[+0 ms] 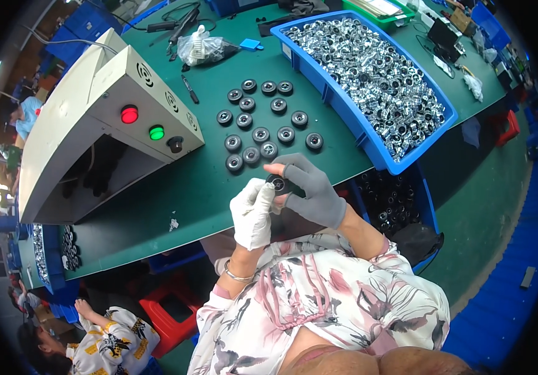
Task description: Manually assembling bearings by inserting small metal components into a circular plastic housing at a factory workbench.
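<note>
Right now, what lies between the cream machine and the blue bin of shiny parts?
Head view: black wheels scattered on the green tabletop, plus a dark pen closer to the machine.

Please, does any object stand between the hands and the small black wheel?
Nothing visible does: the white-gloved left hand and the grey-gloved right hand both have their fingers at the wheel. The loose wheels lie beyond it, on the green table.
</note>
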